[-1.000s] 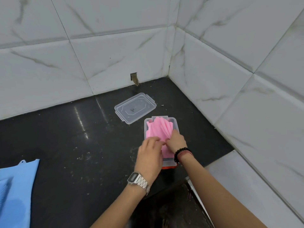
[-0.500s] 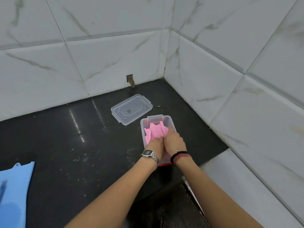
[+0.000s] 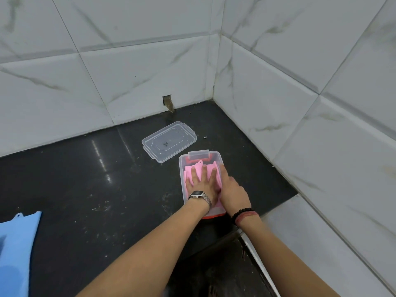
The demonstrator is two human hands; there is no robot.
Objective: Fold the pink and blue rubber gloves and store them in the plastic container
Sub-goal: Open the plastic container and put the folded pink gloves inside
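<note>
A folded pink rubber glove (image 3: 200, 170) lies inside the clear plastic container (image 3: 181, 166) on the black counter. My left hand (image 3: 202, 182), with a metal watch on the wrist, presses flat on the pink glove with fingers spread. My right hand (image 3: 230, 188) rests along the container's right side, fingers extended against the glove's edge. The blue rubber glove (image 3: 16, 251) lies flat at the far left edge of the counter, partly cut off by the frame.
The container's clear lid (image 3: 169, 141) lies on the black counter (image 3: 96, 189) just behind and left of the container. White marble tile walls meet in a corner behind and to the right. A white tiled ledge (image 3: 310, 243) borders the counter on the right.
The pink glove has been pushed down from a raised bundle to lie flatter inside the container. My left hand went from bunched fingers to a flat spread palm on it.
</note>
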